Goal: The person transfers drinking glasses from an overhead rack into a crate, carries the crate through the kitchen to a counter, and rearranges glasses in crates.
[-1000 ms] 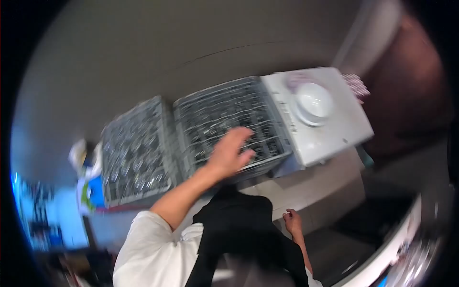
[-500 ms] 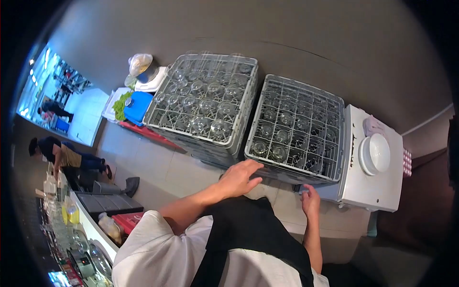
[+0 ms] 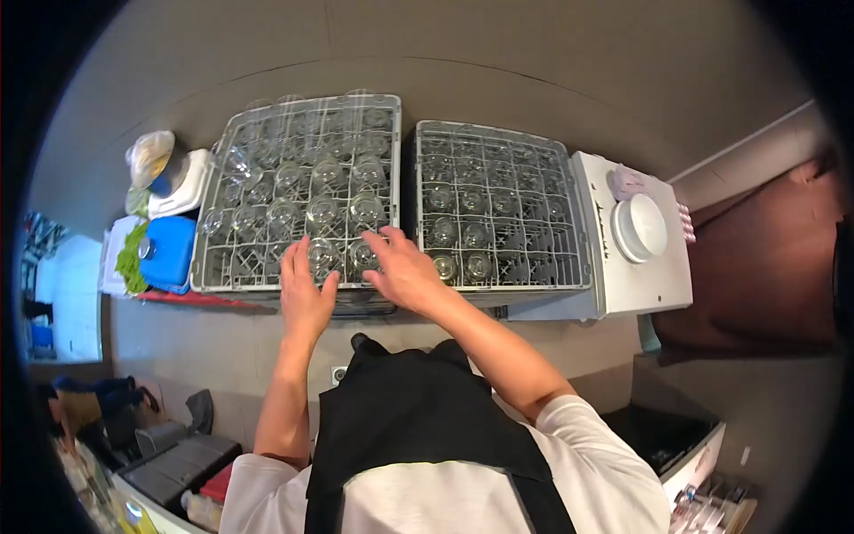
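Two grey glass racks stand side by side against the wall: the left rack (image 3: 206,258) holds upturned clear glasses, and the right rack (image 3: 580,258) holds glasses in its gridded compartments. My left hand (image 3: 307,294) is at the front edge of the left rack, fingers spread, beside a glass (image 3: 322,256) in the front row. My right hand (image 3: 402,271) reaches over that rack's front right corner, fingers apart, close to another glass (image 3: 364,256). Neither hand has a glass in its grasp; whether the fingertips touch the glasses is unclear.
White bowls (image 3: 642,229) sit on a white cabinet top (image 3: 663,276) at the right. At the left are a blue container (image 3: 168,253), green leaves (image 3: 132,258) and a bagged pot (image 3: 153,160). Another person (image 3: 84,402) is at the lower left.
The view has turned, and the racks appear farther left. Both hands have come to the left rack's front edge, the left hand up beside the front-row glasses and the right hand across from the right rack.
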Demonstrator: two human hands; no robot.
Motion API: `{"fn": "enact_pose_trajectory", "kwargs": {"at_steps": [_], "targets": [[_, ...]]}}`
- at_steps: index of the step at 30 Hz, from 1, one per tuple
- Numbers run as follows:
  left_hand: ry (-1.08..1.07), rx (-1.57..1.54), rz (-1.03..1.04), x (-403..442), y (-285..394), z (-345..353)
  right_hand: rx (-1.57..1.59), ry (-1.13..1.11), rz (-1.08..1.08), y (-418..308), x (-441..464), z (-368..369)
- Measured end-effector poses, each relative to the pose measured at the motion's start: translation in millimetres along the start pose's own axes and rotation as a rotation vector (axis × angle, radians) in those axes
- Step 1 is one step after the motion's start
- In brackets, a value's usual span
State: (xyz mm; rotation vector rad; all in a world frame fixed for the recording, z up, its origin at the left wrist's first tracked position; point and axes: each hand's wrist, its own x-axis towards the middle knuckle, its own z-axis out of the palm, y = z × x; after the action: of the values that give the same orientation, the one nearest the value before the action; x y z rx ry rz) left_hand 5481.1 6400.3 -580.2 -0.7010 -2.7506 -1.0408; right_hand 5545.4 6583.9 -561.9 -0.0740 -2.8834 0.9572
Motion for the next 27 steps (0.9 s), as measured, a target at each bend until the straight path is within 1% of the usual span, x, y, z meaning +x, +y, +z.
{"fn": "enact_pose_trajectory", "kwargs": {"at_steps": [2, 4, 5, 6, 9, 10, 12, 13, 14, 15, 20, 23, 25, 27], "targets": [[-0.056, 0.041, -0.004, 11.2, -11.4, 3.9, -0.09, -0.114, 0.042, -2.1, 20.3, 12.4], [-0.204, 0.067, -0.055, 24.5, -17.2, 5.1, -0.146, -0.274, 0.138, -2.9, 32.8, 24.3], [-0.274, 0.087, -0.079, 28.7, -16.0, 7.5, -0.153, -0.277, 0.139, -2.2, 34.8, 28.1], [-0.3, 0.091, -0.072, 33.1, -18.3, 8.3, -0.16, -0.278, 0.142, -2.4, 36.3, 29.9], [-0.44, 0.12, -0.142, 44.4, -16.1, 8.4, -0.172, -0.282, 0.136, -1.2, 40.7, 31.6], [-0.424, 0.13, -0.138, 46.4, -18.2, 11.4, -0.169, -0.286, 0.122, -0.5, 42.5, 30.2], [-0.464, 0.14, -0.167, 52.3, -14.3, 9.0, -0.156, -0.289, 0.076, -0.7, 42.8, 24.0], [-0.485, 0.148, -0.186, 53.1, -13.0, 7.9, -0.136, -0.264, 0.051, -3.8, 41.0, 16.5], [-0.446, 0.168, -0.161, 51.2, -17.2, 13.0, -0.114, -0.238, 0.027, -7.0, 37.8, 6.9], [-0.452, 0.161, -0.176, 51.3, -17.6, 13.3, -0.094, -0.206, 0.002, -10.8, 35.7, -5.7], [-0.47, 0.176, -0.206, 56.3, -14.1, 15.5, 0.017, -0.124, 0.051, -32.7, 19.3, -83.7], [-0.46, 0.19, -0.201, 57.7, -12.0, 20.5, 0.178, 0.068, 0.024, -9.6, -5.3, -118.6], [-0.454, 0.194, -0.195, 57.3, -13.1, 21.1, 0.276, 0.145, 0.161, 13.2, -23.2, -146.0], [-0.446, 0.215, -0.213, 57.8, -12.3, 21.8, 0.249, 0.294, 0.252, 58.8, -42.7, -152.2]]}}
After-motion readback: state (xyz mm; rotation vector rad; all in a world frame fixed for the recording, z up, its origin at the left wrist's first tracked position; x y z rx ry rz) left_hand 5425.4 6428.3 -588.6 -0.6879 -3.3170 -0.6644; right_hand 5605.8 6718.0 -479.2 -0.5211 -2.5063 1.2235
